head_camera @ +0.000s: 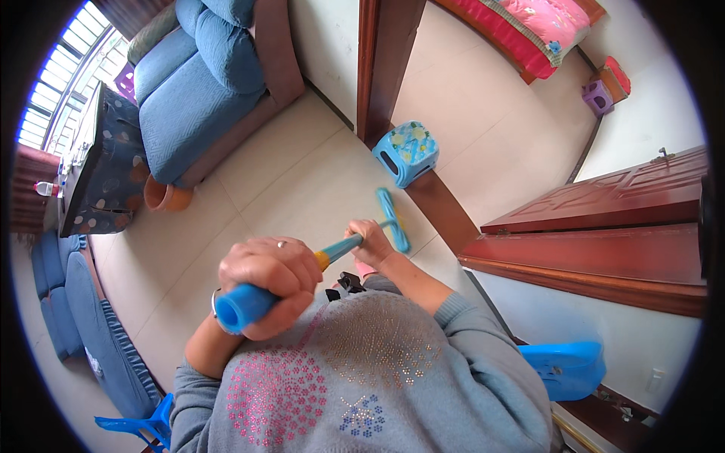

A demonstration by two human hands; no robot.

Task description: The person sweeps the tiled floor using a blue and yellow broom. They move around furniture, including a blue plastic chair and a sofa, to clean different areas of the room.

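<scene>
My left hand (269,283) is closed round the upper end of a mop handle (342,245), just below its blue hollow grip end. Farther down the same pole, my right hand (369,242) grips the light blue shaft. The handle slants away from my chest to a blue mop head (392,219), which lies on the tiled floor near the doorway. Beyond the mop head, a light blue plastic stool (408,153) with a flowered top stands at the door frame. The mop head looks slightly blurred.
A brown threshold strip (442,209) crosses the doorway, beside a dark red wooden door (600,226). A blue-covered sofa (198,113), an orange bin (167,195) and a cloth-covered table (107,170) stand at the left. Blue plastic chairs (566,368) are near my sides; a bed (527,34) is in the far room.
</scene>
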